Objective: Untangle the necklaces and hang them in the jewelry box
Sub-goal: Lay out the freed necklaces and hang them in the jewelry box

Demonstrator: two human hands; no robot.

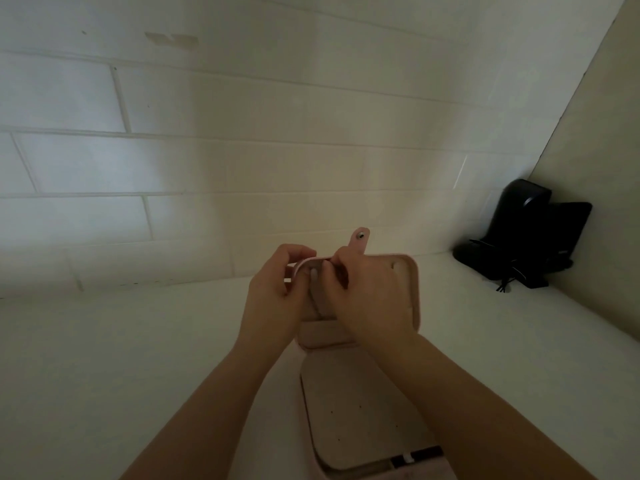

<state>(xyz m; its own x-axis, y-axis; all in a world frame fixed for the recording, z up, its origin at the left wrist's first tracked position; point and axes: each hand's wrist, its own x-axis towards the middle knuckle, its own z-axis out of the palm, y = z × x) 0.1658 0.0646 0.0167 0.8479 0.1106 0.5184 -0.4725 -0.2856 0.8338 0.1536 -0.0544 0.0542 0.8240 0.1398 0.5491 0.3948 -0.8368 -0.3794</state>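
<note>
A pale pink jewelry box (405, 289) lies open on the white counter, its lid section far from me and its base (360, 414) near the frame's bottom. A snap tab (360, 239) sticks up from the lid's far edge. My left hand (277, 292) grips the lid's upper left corner with curled fingers. My right hand (367, 296) lies over the lid's middle, its fingertips pinching something at the lid's top edge. A thin chain (317, 303) seems to hang between the hands; the necklaces are otherwise hidden or too dim to make out.
A white tiled wall (242, 150) rises behind the counter. In the back right corner stands a black device (526, 233) with cords, against a beige side wall (595, 140). White counter (121, 358) spreads to the left and right of the box.
</note>
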